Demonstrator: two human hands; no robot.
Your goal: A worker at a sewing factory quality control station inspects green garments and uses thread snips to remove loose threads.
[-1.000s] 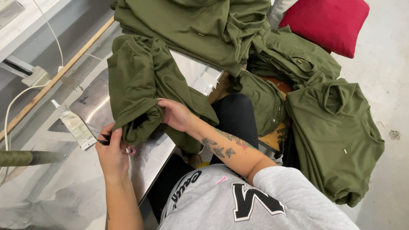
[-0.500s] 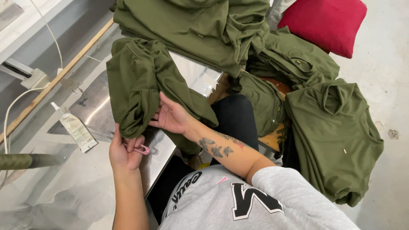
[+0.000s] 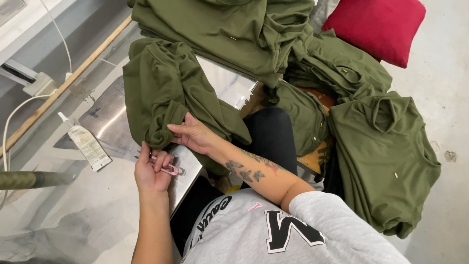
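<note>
Head view: the right hand (image 3: pixel 193 134) grasps the lower edge of an olive garment (image 3: pixel 166 93) between thumb and fingers; the garment lies bunched on the metal table (image 3: pixel 105 117). Just below, the left hand (image 3: pixel 150 171) has its fingers curled around pink snips (image 3: pixel 168 169), close under the garment's hem. A white tube (image 3: pixel 87 145) lies on the table to the left. More olive shirts (image 3: pixel 386 161) are stacked at right, beside a red cushion (image 3: pixel 378 27).
</note>
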